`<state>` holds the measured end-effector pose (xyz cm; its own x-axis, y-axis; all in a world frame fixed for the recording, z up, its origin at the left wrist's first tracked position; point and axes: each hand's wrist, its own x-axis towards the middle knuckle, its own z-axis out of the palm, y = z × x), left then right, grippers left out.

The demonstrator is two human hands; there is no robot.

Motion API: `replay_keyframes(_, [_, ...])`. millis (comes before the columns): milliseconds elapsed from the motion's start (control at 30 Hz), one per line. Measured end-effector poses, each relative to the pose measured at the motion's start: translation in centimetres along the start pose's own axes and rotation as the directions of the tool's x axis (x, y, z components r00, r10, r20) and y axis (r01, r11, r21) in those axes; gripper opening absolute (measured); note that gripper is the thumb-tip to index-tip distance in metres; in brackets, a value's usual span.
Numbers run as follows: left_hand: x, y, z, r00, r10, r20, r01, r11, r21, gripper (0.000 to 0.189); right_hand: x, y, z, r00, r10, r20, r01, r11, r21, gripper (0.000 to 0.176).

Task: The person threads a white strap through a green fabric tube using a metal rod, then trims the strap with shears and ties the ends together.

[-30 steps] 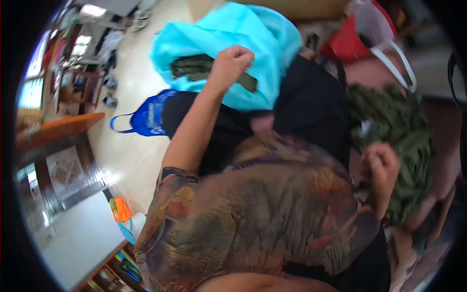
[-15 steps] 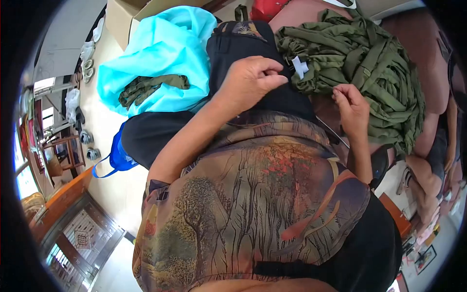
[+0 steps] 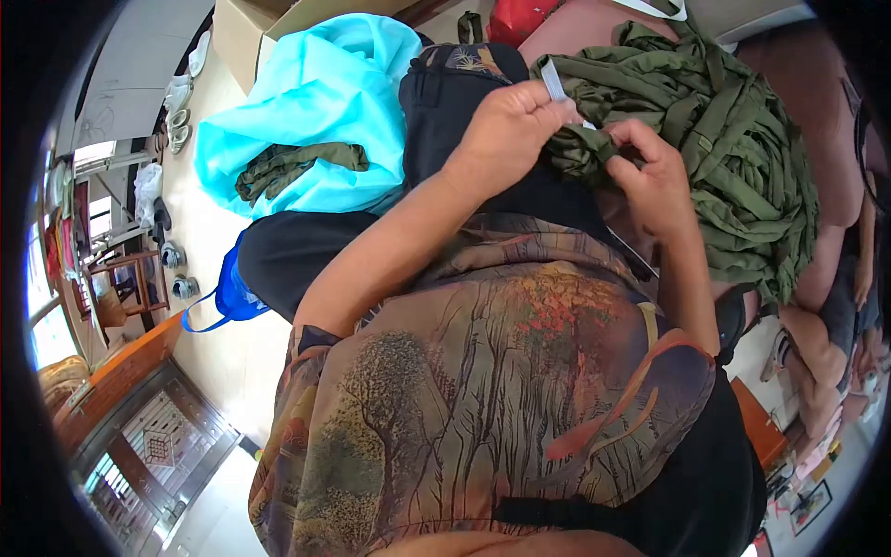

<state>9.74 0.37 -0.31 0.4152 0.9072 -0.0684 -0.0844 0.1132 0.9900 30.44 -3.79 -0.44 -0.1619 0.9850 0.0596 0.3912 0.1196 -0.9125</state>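
Note:
My left hand (image 3: 510,135) pinches a white strip (image 3: 554,82) between thumb and fingers, over my dark-clad lap. My right hand (image 3: 652,176) is closed at the edge of a bunched piece of green fabric (image 3: 580,153), its thumb and forefinger pressed against the cloth. This piece lies at the near left side of a large heap of green fabric straps (image 3: 733,158). Left of my lap, a light blue bag (image 3: 306,93) lies open with some green fabric (image 3: 302,169) inside it.
A cardboard box (image 3: 243,42) stands beyond the blue bag. A red bag (image 3: 520,20) lies at the top. A darker blue bag (image 3: 232,288) sits by my knee. Shoes (image 3: 178,130) line the floor at left. Another person's legs (image 3: 817,348) show at right.
Both hands have moved to the green fabric. My left hand has taken hold of the white strip, and my right hand has closed on the cloth's edge.

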Motion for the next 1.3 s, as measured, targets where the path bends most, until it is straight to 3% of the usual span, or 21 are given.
replay_keyframes(33, [0.2, 0.9, -0.4, 1.000, 0.008, 0.012, -0.006, 0.991, -0.131, 0.022, -0.2, -1.8, 0.0, 0.999, 0.003, 0.052, -0.001, 0.999, -0.036, 0.018])
replay_keyframes(100, [-0.3, 2.4, -1.8, 0.996, 0.012, 0.085, 0.003, 0.984, -0.176, 0.021, -0.5, -5.5, -0.4, 0.988, 0.011, 0.156, 0.006, 0.994, -0.109, 0.020])
replay_keyframes(133, [-0.7, 3.4, -2.7, 0.993, -0.018, 0.113, 0.039, 0.982, -0.185, 0.021, -0.4, -6.1, -0.3, 0.960, -0.143, 0.241, 0.171, 0.980, -0.100, 0.022])
replay_keyframes(233, [-2.1, 5.6, -5.4, 0.977, -0.150, 0.153, 0.172, 0.975, -0.143, 0.018, -0.6, -7.0, 1.2, 0.855, -0.288, 0.432, 0.327, 0.945, -0.015, 0.024])
replay_keyframes(267, [-2.3, 5.2, -6.7, 0.969, -0.175, 0.176, 0.196, 0.975, -0.107, 0.018, -0.6, -7.1, 1.2, 0.825, -0.211, 0.524, 0.228, 0.973, 0.034, 0.025])
replay_keyframes(367, [-3.7, 3.7, -9.2, 0.952, -0.226, 0.207, 0.246, 0.966, -0.077, 0.018, 0.6, -7.4, 2.0, 0.930, -0.311, 0.198, 0.342, 0.928, -0.148, 0.026])
replay_keyframes(400, [-4.0, 3.3, -9.7, 0.946, -0.229, 0.228, 0.254, 0.963, -0.088, 0.018, 1.5, -7.8, 2.2, 0.952, -0.264, 0.153, 0.284, 0.950, -0.130, 0.028])
replay_keyframes(433, [-4.5, 2.9, -10.1, 0.940, -0.233, 0.249, 0.265, 0.959, -0.102, 0.019, 2.4, -7.3, 2.4, 0.930, -0.328, 0.168, 0.355, 0.920, -0.167, 0.034])
replay_keyframes(500, [-5.1, 2.7, -9.8, 0.939, -0.233, 0.254, 0.273, 0.953, -0.135, 0.020, 3.0, -7.1, 4.3, 0.902, -0.374, 0.217, 0.389, 0.921, -0.031, 0.040])
replay_keyframes(600, [-6.0, 2.1, -9.6, 0.941, -0.264, 0.214, 0.300, 0.940, -0.163, 0.021, 3.4, -7.5, 6.7, 0.832, -0.433, 0.347, 0.518, 0.830, -0.207, 0.050])
replay_keyframes(700, [-7.3, 1.7, -10.1, 0.921, -0.313, 0.233, 0.372, 0.884, -0.283, 0.022, 4.4, -8.2, 7.2, 0.782, -0.452, 0.428, 0.607, 0.710, -0.358, 0.046])
replay_keyframes(733, [-7.6, 1.2, -10.4, 0.936, -0.286, 0.206, 0.336, 0.898, -0.283, 0.023, 4.3, -8.2, 7.8, 0.775, -0.482, 0.410, 0.622, 0.696, -0.359, 0.036])
replay_keyframes(833, [-8.6, 1.3, -9.9, 0.964, -0.225, 0.143, 0.259, 0.918, -0.301, 0.023, 4.2, -8.1, 9.2, 0.725, -0.468, 0.505, 0.660, 0.682, -0.315, 0.027])
replay_keyframes(867, [-8.8, 1.1, -10.2, 0.958, -0.252, 0.134, 0.282, 0.910, -0.303, 0.023, 4.3, -7.4, 9.9, 0.718, -0.518, 0.465, 0.676, 0.678, -0.288, 0.021])
replay_keyframes(933, [-9.5, 0.8, -11.1, 0.945, -0.306, 0.117, 0.327, 0.894, -0.307, 0.023, 4.4, -7.2, 9.6, 0.726, -0.464, 0.509, 0.658, 0.684, -0.316, 0.018])
replay_keyframes(1067, [-10.6, 0.5, -10.9, 0.965, -0.249, 0.084, 0.262, 0.937, -0.233, 0.020, 4.9, -7.8, 9.9, 0.708, -0.494, 0.505, 0.687, 0.646, -0.332, 0.013])
replay_keyframes(1167, [-10.8, 0.5, -10.5, 0.939, -0.267, 0.217, 0.319, 0.911, -0.261, 0.019, 5.2, -7.8, 9.7, 0.716, -0.495, 0.492, 0.688, 0.620, -0.378, 0.012])
replay_keyframes(1200, [-10.6, 0.8, -10.3, 0.932, -0.225, 0.284, 0.319, 0.880, -0.351, 0.019, 5.4, -7.8, 9.6, 0.719, -0.506, 0.477, 0.689, 0.609, -0.393, 0.011])
replay_keyframes(1300, [-11.2, 1.0, -10.1, 0.886, -0.325, 0.331, 0.438, 0.822, -0.364, 0.020, 6.2, -7.7, 8.4, 0.753, -0.540, 0.376, 0.656, 0.572, -0.493, 0.010])
